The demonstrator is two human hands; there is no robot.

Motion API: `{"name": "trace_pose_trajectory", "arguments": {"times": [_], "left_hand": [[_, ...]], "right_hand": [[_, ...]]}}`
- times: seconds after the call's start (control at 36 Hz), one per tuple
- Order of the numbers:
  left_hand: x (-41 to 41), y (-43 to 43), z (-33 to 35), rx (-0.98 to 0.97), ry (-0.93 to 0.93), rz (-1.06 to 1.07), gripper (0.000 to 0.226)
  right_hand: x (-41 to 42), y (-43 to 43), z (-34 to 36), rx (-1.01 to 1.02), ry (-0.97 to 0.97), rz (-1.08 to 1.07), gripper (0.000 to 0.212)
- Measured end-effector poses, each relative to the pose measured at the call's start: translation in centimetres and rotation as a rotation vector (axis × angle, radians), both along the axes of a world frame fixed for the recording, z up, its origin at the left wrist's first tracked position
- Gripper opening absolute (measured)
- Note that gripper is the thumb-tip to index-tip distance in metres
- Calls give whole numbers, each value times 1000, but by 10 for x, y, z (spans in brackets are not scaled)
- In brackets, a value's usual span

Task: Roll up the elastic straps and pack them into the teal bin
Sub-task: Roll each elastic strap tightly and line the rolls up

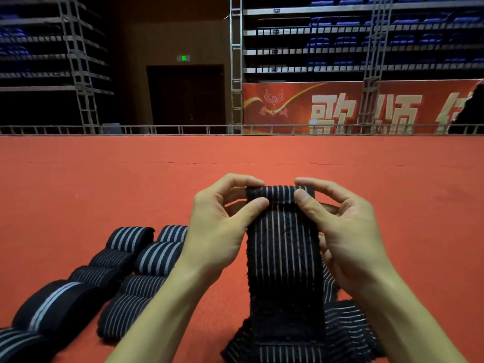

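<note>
Black elastic strap with thin white lengthwise stripes, held up off the red carpet.

- Long axis: runs from the far, top end straight back towards the camera. The near tail drops to the carpet and ends in a loose heap just right of the strap's foot.
- Far end is turned over into a small tight roll, lying crosswise to the strap's length.
- Left hand: thumb and forefinger pinch the roll's left edge; the other fingers are curled behind.
- Right hand: the same pinch on the roll's right edge. I cannot tell whether its lower fingers touch the strap's back.
- Hands sit level, one on each side of the strap. Neither is nearer, so I judge this a two-handed turn.
- I judge the coming move as rolling the top end down the length towards the wearer. It depends on the roll staying square across the stripes. If one side leads, the roll will likely cone.
- Rolled straps lie in a double row on the carpet, left of the held strap and well clear of it.
- Teal bin: not in view. I cannot say which way it lies from the strap.
</note>
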State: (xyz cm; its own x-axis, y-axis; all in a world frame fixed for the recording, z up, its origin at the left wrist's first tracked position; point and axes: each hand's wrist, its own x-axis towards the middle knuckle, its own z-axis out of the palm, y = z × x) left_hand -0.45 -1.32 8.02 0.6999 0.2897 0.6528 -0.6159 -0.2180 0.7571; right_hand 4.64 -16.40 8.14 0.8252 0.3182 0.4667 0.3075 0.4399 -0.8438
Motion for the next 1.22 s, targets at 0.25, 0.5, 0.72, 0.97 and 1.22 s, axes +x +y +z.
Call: {"name": "trace_pose_trajectory", "arguments": {"times": [0.25,0.5,0.72,0.97,1.22], "left_hand": [[2,3,-2,-37,45,-70,15],[1,-2,1,-54,175,-107,18],[-3,2,2,-65,78,-37,26],[0,1,-1,-35,142,-89,20],[3,-1,-1,-80,170,-131,23]], "right_hand": [[5,0,-2,-21,-56,7,11],[6,2,-3,-37,-84,4,34],[0,0,1,6,39,145,37],[3,1,-2,2,-61,6,19],[3,2,-1,36,-77,54,34]]}}
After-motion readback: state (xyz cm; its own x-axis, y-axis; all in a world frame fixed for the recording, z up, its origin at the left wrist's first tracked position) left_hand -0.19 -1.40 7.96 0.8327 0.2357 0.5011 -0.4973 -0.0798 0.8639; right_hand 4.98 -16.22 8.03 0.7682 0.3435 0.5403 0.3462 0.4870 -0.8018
